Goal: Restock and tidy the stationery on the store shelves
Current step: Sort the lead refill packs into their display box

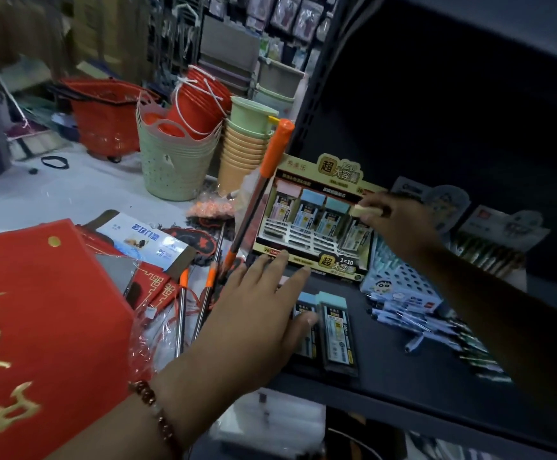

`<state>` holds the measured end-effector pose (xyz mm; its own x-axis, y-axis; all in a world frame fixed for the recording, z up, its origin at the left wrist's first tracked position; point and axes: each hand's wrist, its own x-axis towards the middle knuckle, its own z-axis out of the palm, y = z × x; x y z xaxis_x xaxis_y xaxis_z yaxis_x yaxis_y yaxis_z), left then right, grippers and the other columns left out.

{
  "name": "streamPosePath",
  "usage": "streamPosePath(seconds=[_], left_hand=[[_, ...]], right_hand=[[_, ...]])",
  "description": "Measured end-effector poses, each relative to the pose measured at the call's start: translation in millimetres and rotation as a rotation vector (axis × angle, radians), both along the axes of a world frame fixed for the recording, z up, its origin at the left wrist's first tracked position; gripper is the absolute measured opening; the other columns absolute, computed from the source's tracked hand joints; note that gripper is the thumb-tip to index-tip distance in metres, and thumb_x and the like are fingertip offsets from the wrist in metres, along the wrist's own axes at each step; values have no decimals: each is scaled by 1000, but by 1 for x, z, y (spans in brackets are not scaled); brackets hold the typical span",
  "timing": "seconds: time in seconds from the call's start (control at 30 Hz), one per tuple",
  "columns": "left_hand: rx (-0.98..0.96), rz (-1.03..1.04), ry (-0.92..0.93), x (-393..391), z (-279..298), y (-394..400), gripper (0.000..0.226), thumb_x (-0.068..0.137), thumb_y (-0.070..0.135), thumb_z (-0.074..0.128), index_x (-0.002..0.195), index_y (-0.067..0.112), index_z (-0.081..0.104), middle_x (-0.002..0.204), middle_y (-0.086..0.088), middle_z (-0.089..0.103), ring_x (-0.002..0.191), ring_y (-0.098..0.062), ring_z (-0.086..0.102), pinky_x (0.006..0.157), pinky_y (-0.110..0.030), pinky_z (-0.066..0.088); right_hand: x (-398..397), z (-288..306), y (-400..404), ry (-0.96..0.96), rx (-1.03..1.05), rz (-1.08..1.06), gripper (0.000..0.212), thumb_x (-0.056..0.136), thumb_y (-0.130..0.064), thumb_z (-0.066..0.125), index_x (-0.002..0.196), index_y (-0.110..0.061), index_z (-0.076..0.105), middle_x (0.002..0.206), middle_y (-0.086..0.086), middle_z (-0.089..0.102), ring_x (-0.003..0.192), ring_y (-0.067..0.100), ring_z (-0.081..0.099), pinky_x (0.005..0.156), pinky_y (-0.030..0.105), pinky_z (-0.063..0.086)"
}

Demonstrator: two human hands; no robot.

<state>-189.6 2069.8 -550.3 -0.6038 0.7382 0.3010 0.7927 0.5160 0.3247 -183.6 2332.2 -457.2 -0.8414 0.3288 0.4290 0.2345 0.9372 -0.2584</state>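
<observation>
On the dark shelf [403,376], near its front edge, the left hand [253,313] lies flat with fingers spread on loose lead cases [336,330]. Behind, the display box [316,224], marked "1=10", stands; the right hand [399,220] pinches a pale-capped case [366,211] at its right compartment.

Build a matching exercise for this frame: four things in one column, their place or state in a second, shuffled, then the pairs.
Things:
1. right hand
2. left hand
3. display box
4. loose pens

Places or states:
A. lying on the shelf right of the display box
B. standing upright at the shelf's left end
C. holding a cream-capped lead case above the display box
D. spread flat over lead cases lying on the shelf

Pairs: 1-C, 2-D, 3-B, 4-A
</observation>
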Motion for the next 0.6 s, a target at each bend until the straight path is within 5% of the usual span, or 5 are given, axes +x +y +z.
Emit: streamPosePath(seconds=[0.17, 0.27, 0.43, 0.6], left_hand=[[4, -7, -26, -2, -2, 1, 63, 98, 61, 24, 153, 37, 3, 163, 3, -7, 149, -19, -4, 118, -39, -1], [-6, -17, -45, -2, -4, 3, 64, 98, 60, 24, 153, 36, 3, 163, 3, -8, 150, -19, -5, 119, -39, 0], [-8, -16, -53, -4, -6, 7, 64, 98, 59, 25, 153, 35, 3, 163, 1, -8, 150, -20, -4, 119, -39, 3], [-13, -18, -57, -7, -8, 12, 63, 99, 58, 26, 153, 35, 4, 163, 2, -6, 149, -20, -2, 119, -39, 4]], right_hand=[[-5, -1, 1, -79, -1, 28, 23, 93, -16, 62, 115, -19, 68, 97, -4, 62, 65, 0, 50, 53, 6, 33], [-10, 4, 6, -188, -27, 47, 20, 96, -21, 59, 115, -23, 66, 103, -2, 65, 78, 4, 56, 63, 16, 40], [-8, -4, 13, -154, -57, -20, 22, 98, -20, 55, 117, -18, 65, 105, 3, 66, 73, 5, 55, 58, 17, 37], [-5, -20, 19, -135, 313, -86, 30, 98, -14, 51, 124, -11, 65, 118, 13, 66, 101, 28, 62, 83, 32, 45]])
